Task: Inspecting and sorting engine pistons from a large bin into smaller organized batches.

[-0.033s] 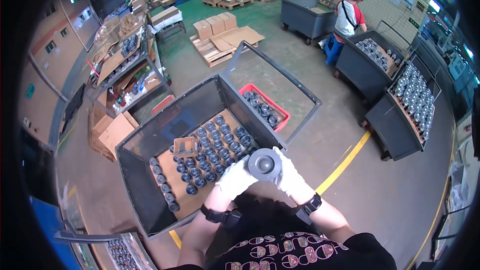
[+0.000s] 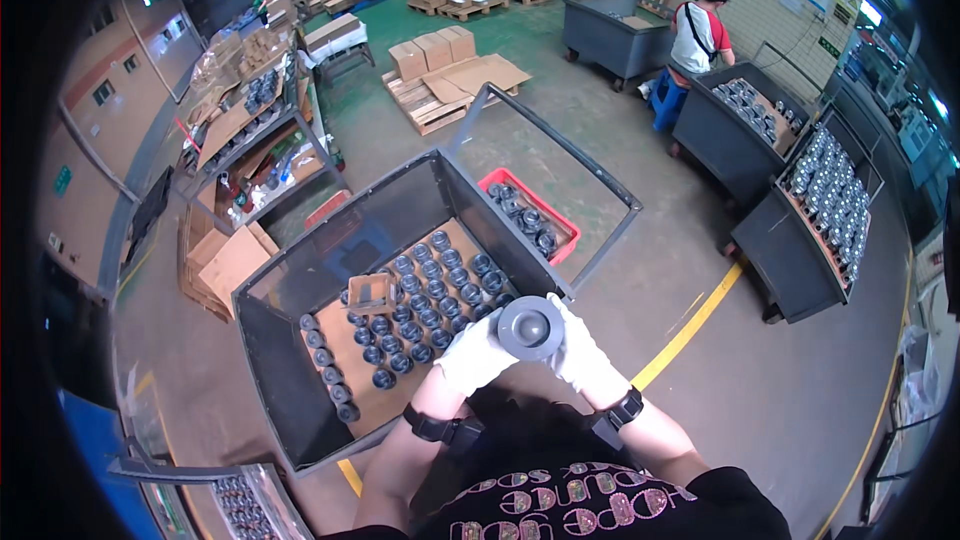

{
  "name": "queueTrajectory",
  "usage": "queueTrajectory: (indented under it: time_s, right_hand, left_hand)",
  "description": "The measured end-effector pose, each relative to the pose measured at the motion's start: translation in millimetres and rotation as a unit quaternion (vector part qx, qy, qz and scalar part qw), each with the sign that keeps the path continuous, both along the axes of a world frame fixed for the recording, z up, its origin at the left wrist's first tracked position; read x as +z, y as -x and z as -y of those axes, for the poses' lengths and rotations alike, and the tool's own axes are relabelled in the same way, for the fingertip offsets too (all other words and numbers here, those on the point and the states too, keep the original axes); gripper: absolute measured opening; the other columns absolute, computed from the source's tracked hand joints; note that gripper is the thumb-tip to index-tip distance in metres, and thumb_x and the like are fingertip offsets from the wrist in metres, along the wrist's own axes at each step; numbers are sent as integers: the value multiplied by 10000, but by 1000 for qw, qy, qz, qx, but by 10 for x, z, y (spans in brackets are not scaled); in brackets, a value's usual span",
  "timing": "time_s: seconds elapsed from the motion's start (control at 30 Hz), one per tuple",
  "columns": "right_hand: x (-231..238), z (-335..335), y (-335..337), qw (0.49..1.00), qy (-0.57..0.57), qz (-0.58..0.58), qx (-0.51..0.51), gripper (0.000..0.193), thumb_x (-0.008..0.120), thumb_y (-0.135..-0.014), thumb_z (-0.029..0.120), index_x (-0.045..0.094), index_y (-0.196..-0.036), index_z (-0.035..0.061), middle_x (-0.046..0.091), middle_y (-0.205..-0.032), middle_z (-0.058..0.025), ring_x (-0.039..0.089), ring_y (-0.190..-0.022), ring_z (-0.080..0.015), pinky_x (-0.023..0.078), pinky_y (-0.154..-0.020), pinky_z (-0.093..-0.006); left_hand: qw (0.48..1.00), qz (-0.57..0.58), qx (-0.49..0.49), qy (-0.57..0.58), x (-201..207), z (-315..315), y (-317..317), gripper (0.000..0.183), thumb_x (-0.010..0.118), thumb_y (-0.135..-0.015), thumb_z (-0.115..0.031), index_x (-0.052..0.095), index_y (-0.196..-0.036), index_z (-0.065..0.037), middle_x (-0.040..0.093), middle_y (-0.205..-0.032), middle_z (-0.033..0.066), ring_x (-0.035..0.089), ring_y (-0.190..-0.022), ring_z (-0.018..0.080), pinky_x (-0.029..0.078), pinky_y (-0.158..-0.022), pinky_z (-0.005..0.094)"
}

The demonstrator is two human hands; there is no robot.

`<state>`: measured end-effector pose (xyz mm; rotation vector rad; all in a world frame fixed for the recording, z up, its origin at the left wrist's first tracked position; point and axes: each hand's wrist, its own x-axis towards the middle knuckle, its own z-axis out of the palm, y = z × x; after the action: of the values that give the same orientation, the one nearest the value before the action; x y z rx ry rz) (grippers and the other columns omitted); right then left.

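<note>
Between my two white-gloved hands is a round grey metal part (image 2: 530, 328) with a wide flange and a domed centre. My left hand (image 2: 476, 356) grips it from the left, and my right hand (image 2: 575, 345) is closed round its right side. The part is above the near right corner of a dark grey metal cart (image 2: 335, 215). Rows of similar dark round parts (image 2: 411, 331) stand on cardboard inside the cart, with a short line of parts along its left wall. A small open cardboard box (image 2: 371, 294) sits among them.
Beyond the cart's right wall is a red crate (image 2: 560, 230) of similar parts, beside a metal handle frame (image 2: 570, 140). At right stand carts (image 2: 790, 250) full of shiny parts, with a seated person (image 2: 697, 35) nearby. A pallet with boxes (image 2: 435, 90) lies farther off.
</note>
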<state>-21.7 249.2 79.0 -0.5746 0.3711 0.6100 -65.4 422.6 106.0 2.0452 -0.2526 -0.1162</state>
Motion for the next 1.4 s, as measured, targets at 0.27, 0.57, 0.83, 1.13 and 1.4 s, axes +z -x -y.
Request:
queueTrajectory:
  time_s: [0.27, 0.57, 0.83, 1.13, 1.4]
  right_hand:
    - [173, 274, 162, 985, -14, 172, 11, 473, 549, -1010, 405, 528, -1321, 50, 610, -1270, -107, 620, -1129, -244, 502, -1012, -413]
    - [465, 156, 269, 902, -379, 69, 194, 694, 431, -995, 550, 389, -1445, 24, 588, -1260, -245, 651, -1034, -373, 583, -832, -434]
    - [582, 128, 121, 964, -185, 184, 59, 739, 582, -936, 532, 387, -1434, 21, 515, -1356, -219, 609, -1151, -305, 537, -946, -448]
    - [554, 53, 321, 744, 429, 503, -97, 1113, 896, -690, 257, 215, -1531, -3, 408, -1434, -247, 449, -1336, -345, 391, -1103, -449]
    - [512, 14, 357, 667, 494, 547, -109, 1184, 910, -657, 276, 173, -1539, -8, 455, -1397, -223, 482, -1306, -353, 410, -1085, -443]
  left_hand:
    - [989, 111, 87, -41, 182, 210, -87, 356, 618, -898, -73, 602, -1242, 16, 673, -1157, 202, 652, -1086, 335, 522, -936, 380]
    - [938, 328, 104, -32, 533, 77, -140, 281, 599, -927, -100, 627, -1187, 5, 637, -1165, 192, 636, -1009, 351, 510, -937, 428]
    - [960, 77, 179, 200, 346, 179, -74, 412, 447, -1042, -171, 454, -1416, 2, 608, -1302, 116, 549, -1253, 211, 409, -1075, 343]
    - [624, -78, -104, 771, 25, 436, -156, 525, 392, -1029, -194, 306, -1519, -26, 454, -1472, 159, 472, -1329, 273, 383, -1120, 424]
    - [704, -49, 11, 708, 102, 533, -67, 575, 398, -1022, -353, 318, -1519, -76, 423, -1510, 161, 453, -1362, 315, 352, -1159, 457]
